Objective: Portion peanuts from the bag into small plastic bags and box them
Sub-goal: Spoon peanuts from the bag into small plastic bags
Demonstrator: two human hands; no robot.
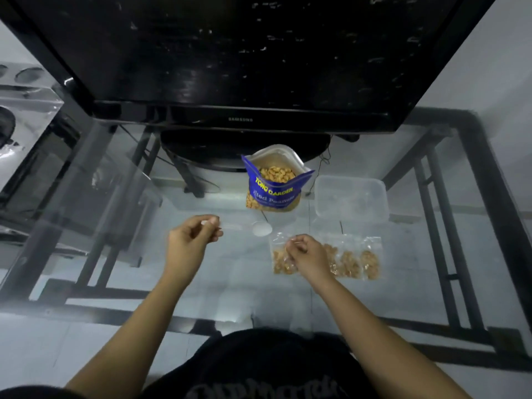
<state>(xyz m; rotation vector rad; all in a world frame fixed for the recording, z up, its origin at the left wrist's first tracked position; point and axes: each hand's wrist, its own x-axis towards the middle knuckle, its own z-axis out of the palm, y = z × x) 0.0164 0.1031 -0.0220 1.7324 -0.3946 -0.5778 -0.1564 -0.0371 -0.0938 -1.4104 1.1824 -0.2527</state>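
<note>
An open blue peanut bag (273, 191) stands upright on the glass table, with peanuts showing in its mouth. My left hand (191, 240) is to its lower left and pinches the edge of a thin clear small bag (230, 226) that looks empty and is hard to make out. My right hand (305, 254) pinches the top of a small plastic bag holding peanuts (282, 262), which lies on the glass. Several more filled small bags (355, 262) lie side by side just right of that hand. A clear plastic box (351, 200) sits open to the right of the peanut bag.
A small white round object (262, 228) lies on the glass between my hands. A black television (240, 119) on its stand (201, 148) fills the back of the glass table (138, 254). The table's black metal frame shows through the glass.
</note>
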